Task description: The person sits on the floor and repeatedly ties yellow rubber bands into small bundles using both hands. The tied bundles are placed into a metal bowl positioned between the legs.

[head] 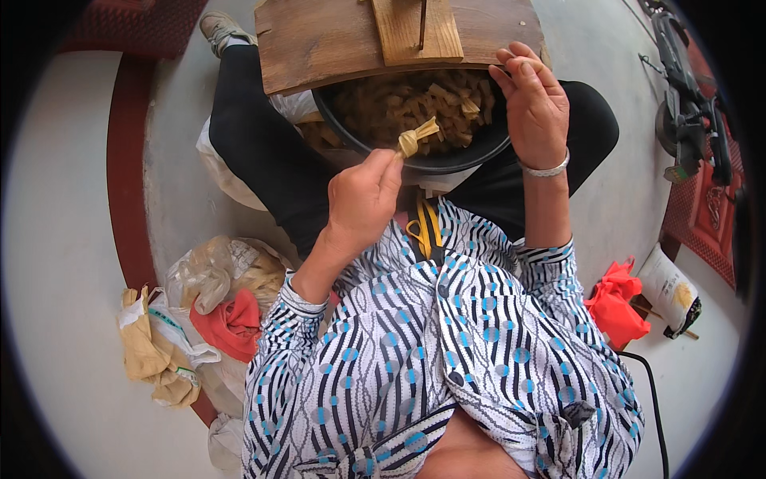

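Note:
My left hand (365, 194) pinches the end of a knotted yellowish strip (410, 142) between thumb and fingertips, above the near rim of a black basin. Raised at the basin's right side, my right hand (535, 108) wears a bracelet; its fingers are bent near the board's corner, and whether they hold anything thin cannot be told. The black basin (440, 164) holds many short tan pieces (455, 111). Across its far part lies a wooden board (323, 45) with a smaller wooden block (416, 30) and an upright metal rod (422, 27) on it.
Plastic bags (203, 269), a red cloth (230, 326) and brown paper-like bags (143, 344) lie on the floor at left. At right are a red bag (619, 302), a white printed bag (667, 287), a black cable (652, 383) and a black wheeled item (676, 108). My legs flank the basin.

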The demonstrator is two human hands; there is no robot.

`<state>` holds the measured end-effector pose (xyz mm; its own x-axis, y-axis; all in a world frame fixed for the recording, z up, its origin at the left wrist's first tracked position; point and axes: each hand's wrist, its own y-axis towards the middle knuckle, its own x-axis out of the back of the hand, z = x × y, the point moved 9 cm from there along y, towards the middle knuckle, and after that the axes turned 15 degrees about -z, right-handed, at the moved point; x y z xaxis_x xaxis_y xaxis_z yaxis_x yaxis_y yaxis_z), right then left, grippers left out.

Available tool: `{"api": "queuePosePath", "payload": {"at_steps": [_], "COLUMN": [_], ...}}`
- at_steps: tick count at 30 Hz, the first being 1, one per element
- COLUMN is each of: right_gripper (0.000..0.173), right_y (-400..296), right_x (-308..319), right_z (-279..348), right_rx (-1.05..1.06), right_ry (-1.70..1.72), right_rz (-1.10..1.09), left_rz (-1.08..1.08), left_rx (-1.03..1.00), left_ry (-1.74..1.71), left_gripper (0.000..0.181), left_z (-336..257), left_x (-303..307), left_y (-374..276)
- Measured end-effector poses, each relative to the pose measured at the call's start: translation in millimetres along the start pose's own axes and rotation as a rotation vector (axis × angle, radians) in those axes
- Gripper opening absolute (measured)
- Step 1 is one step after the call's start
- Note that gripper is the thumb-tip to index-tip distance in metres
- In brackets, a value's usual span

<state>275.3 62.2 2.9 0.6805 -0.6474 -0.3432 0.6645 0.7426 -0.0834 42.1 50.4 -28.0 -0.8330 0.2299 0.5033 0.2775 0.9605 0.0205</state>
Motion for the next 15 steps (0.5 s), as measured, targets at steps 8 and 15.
{"api": "queuePosePath", "payload": {"at_steps": [8, 15], "right_gripper": [0.021, 0.023], "right_y": [-61.0, -76.9], "right_x": [-41.7, -50.0], "right_z": [-14.0, -4.0], "right_rx": [0.557, 0.689], "right_ry": [-1.148, -1.002], "right_rz": [0.823, 1.037], "left_rz": [-0.181, 0.305], "left_rx": [-0.550, -0.071], "left_ry": [0.248, -0.017], "left_gripper": [0.013, 0.025], "left_z": [-48.0, -6.4], "left_x": [7.5, -7.2], "left_y": [18.0, 13.0]}}
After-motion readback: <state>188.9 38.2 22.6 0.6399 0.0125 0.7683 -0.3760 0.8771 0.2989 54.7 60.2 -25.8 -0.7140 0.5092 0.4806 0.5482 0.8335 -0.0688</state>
